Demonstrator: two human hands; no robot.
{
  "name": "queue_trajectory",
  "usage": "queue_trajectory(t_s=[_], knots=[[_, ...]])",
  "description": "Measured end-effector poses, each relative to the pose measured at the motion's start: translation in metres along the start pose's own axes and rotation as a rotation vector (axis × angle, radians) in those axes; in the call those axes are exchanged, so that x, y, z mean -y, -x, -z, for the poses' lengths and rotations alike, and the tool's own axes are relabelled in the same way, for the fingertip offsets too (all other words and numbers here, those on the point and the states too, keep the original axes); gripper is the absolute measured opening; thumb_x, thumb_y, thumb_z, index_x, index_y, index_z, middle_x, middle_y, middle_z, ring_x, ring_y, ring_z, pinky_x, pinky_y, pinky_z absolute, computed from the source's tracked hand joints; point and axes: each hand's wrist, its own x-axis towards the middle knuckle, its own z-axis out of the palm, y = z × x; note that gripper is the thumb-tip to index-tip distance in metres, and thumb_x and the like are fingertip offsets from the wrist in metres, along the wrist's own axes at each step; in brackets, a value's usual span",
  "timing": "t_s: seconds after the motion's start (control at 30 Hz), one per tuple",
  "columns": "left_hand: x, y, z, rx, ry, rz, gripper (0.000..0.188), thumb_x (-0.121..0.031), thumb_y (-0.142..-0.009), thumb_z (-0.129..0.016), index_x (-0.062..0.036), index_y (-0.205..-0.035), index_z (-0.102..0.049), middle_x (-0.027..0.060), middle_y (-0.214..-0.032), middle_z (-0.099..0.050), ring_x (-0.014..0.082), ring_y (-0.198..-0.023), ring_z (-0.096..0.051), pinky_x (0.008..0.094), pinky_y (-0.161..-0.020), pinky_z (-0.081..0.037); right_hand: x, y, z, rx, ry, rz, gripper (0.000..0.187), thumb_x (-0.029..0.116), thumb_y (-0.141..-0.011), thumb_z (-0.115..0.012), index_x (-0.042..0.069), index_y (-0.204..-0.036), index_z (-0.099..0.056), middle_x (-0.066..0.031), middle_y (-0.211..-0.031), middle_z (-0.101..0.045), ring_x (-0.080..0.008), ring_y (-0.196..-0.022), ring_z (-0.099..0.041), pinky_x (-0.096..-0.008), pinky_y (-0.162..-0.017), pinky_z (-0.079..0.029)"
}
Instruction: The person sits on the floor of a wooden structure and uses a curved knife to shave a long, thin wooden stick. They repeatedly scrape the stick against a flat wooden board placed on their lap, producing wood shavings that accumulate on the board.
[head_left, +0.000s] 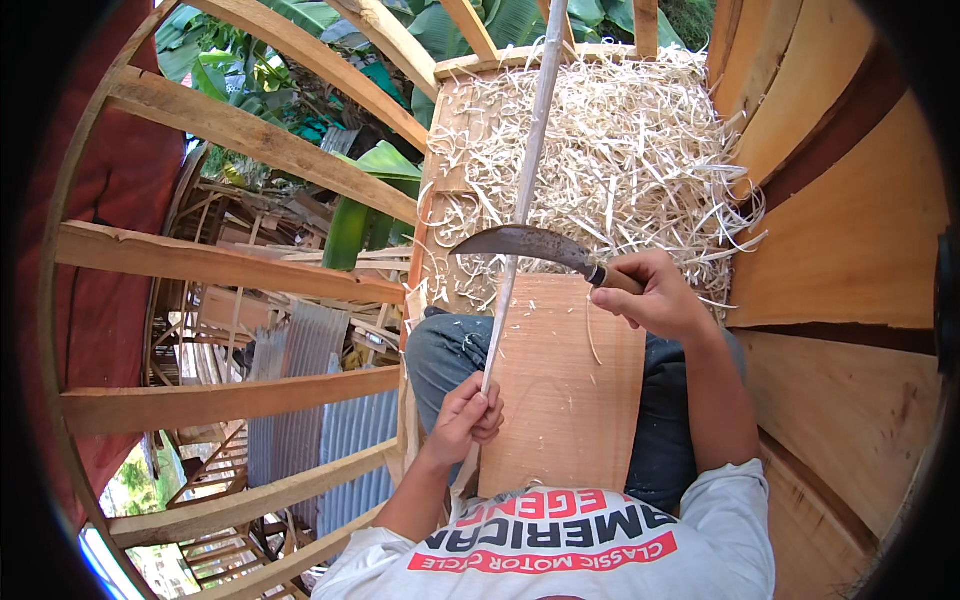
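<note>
My left hand (pixel 467 418) is closed round the lower part of a long, pale wooden stick (pixel 530 165), which slants up and away from me past the top of the picture. In my right hand (pixel 655 295) is the short wooden handle of a sickle (pixel 525 242). Its dark curved blade points left and lies across the stick, ahead of my left hand. Across my lap rests a flat wooden board (pixel 565 400) with small shavings on it. A thin curled strip hangs near the board's right side, below my right hand.
A thick heap of pale wood shavings (pixel 610 150) covers the floor ahead. Wooden railing slats (pixel 230 262) run along the left, with corrugated metal sheets (pixel 300 360) and stacked timber beyond. Wooden plank walls (pixel 840 240) close off the right. Banana leaves (pixel 380 165) show past the railing.
</note>
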Motion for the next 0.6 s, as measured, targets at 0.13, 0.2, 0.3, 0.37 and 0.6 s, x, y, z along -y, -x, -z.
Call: queue_trajectory(t_s=[0.13, 0.2, 0.3, 0.37, 0.6], knots=[[0.008, 0.014, 0.009, -0.129, -0.175, 0.028, 0.020, -0.026, -0.099, -0.042, -0.0073, -0.091, -0.042, -0.0039, -0.061, -0.030, 0.0029, -0.048, -0.025, 0.0195, -0.041, -0.019, -0.016, -0.005, 0.006, -0.263, 0.463, 0.164, 0.026, 0.023, -0.084, -0.066, 0.000, -0.074, -0.058, -0.0044, -0.051, -0.046, -0.0116, -0.045, -0.045, -0.0306, -0.045, -0.034], [0.012, 0.028, 0.016, -0.181, -0.159, 0.048, 0.021, -0.026, -0.099, -0.041, -0.0075, -0.090, -0.042, -0.0045, -0.060, -0.030, 0.0026, -0.047, -0.025, 0.0193, -0.041, -0.019, -0.017, -0.008, 0.001, -0.438, 0.622, 0.245, 0.026, 0.024, -0.084, -0.065, 0.001, -0.075, -0.057, -0.0089, -0.051, -0.047, -0.0186, -0.043, -0.046, -0.0334, -0.046, -0.035], [0.028, 0.063, 0.035, -0.243, -0.103, 0.134, 0.021, -0.026, -0.100, -0.039, -0.0077, -0.089, -0.042, -0.0055, -0.058, -0.029, 0.0025, -0.046, -0.024, 0.0191, -0.040, -0.019, -0.013, -0.008, 0.000, -0.433, 0.699, 0.130, 0.033, 0.030, -0.084, -0.064, 0.002, -0.071, -0.053, -0.0100, -0.050, -0.046, -0.0253, -0.044, -0.045, -0.0362, -0.047, -0.035], [0.040, 0.083, 0.046, -0.270, -0.071, 0.202, 0.027, -0.028, -0.101, -0.037, -0.0081, -0.083, -0.044, -0.0064, -0.056, -0.027, 0.0028, -0.045, -0.024, 0.0194, -0.040, -0.019, -0.019, -0.009, -0.002, -0.423, 0.759, 0.117, 0.041, 0.033, -0.084, -0.065, 0.002, -0.064, -0.047, -0.0093, -0.048, -0.042, -0.0240, -0.042, -0.042, -0.0358, -0.045, -0.033], [0.082, 0.105, 0.071, -0.413, -0.194, 0.389, 0.039, -0.038, -0.099, -0.039, -0.0103, -0.072, -0.042, -0.0061, -0.055, -0.033, 0.0032, -0.043, -0.028, 0.0202, -0.039, -0.022, -0.026, -0.016, -0.041, -0.369, 0.919, 0.179, 0.049, 0.037, -0.081, -0.068, 0.003, -0.056, -0.042, -0.0089, -0.044, -0.036, -0.0251, -0.040, -0.038, -0.0366, -0.043, -0.032]])
